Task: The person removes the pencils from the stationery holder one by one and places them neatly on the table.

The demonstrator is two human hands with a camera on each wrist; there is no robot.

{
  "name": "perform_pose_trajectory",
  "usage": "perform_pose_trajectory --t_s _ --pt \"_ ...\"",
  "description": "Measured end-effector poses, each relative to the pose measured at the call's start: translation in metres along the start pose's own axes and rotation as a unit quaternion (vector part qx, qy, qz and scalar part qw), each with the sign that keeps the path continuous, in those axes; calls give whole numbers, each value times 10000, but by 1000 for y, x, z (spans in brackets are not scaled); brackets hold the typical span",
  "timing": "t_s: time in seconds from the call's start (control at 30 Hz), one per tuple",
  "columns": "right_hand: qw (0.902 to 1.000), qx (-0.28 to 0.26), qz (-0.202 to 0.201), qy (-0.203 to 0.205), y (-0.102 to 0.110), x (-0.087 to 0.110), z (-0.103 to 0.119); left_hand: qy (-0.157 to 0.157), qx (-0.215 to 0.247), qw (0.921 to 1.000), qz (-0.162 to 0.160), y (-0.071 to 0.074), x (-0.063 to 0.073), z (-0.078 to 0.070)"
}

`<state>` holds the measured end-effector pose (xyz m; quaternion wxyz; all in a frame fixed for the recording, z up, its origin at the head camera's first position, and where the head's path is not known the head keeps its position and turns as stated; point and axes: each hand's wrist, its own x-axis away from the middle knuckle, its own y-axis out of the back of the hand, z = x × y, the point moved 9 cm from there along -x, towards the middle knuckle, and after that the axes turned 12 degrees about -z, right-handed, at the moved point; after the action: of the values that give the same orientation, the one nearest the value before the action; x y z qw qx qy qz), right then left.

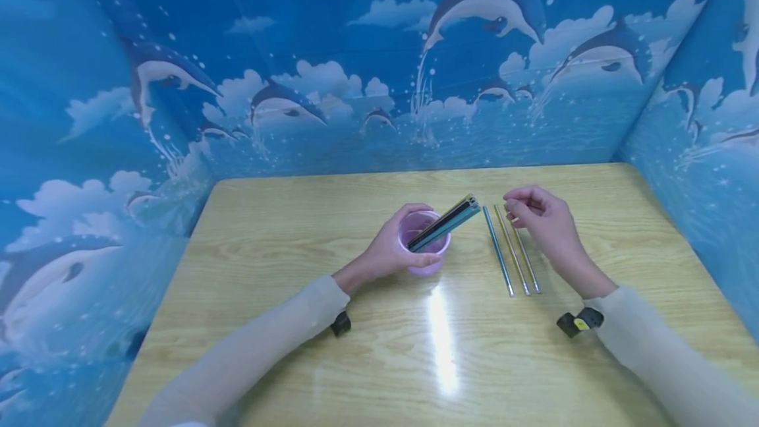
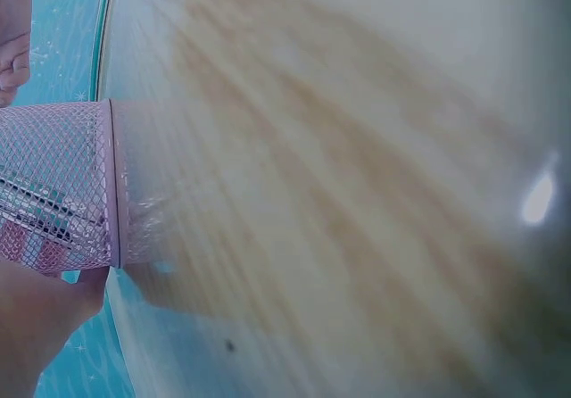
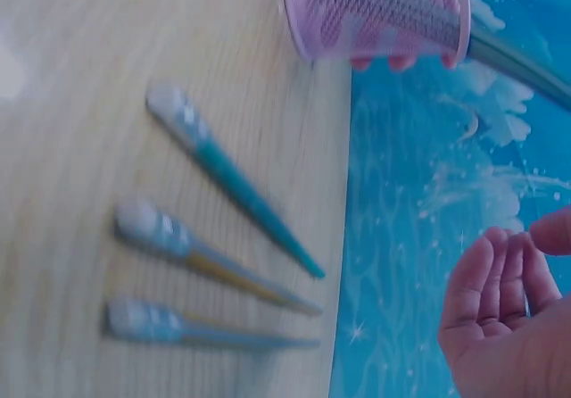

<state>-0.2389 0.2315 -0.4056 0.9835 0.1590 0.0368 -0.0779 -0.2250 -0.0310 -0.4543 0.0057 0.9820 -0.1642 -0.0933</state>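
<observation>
My left hand (image 1: 398, 242) grips a pink mesh pencil cup (image 1: 424, 271) around its side. A bundle of pencils (image 1: 446, 224), with black, teal and yellow among them, leans out of the cup to the right. Three pencils lie side by side on the table right of the cup: a teal pencil (image 1: 499, 251), a gold pencil (image 1: 512, 249) and a greyish pencil (image 1: 526, 259). Their eraser ends point toward me. Over the far end of the greyish pencil hovers my right hand (image 1: 545, 219), fingers loosely bent. The right wrist view shows nothing between its thumb and fingers.
The wood-grain table (image 1: 284, 229) carries a bright light reflection in front of the cup. Blue curtains (image 1: 332, 130) with dolphins and clouds stand along the back and both sides. A dark band (image 1: 580, 322) sits at the right sleeve.
</observation>
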Motion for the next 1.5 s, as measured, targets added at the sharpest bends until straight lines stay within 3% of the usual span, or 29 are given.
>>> perform_pose_trajectory --t_s 0.43,0.67,0.93,1.17,1.33,1.5 --pt "9960 -729 249 447 -27 32 24 9 -29 10000 -13 2 1 1" --pt "9959 -731 206 487 -40 44 30 67 -218 9997 -30 1 3 2" --pt "9961 -706 89 520 -51 46 31 -20 -37 10000 5 0 2 0" --pt "9955 -703 -279 574 -41 48 35 -67 56 10000 48 -2 0 -1" --pt "9908 -1081 -404 712 -29 48 43 -44 159 9999 46 -2 0 0" --pt "9776 -1841 -512 878 -13 46 54 -44 212 9998 49 -2 1 -3"
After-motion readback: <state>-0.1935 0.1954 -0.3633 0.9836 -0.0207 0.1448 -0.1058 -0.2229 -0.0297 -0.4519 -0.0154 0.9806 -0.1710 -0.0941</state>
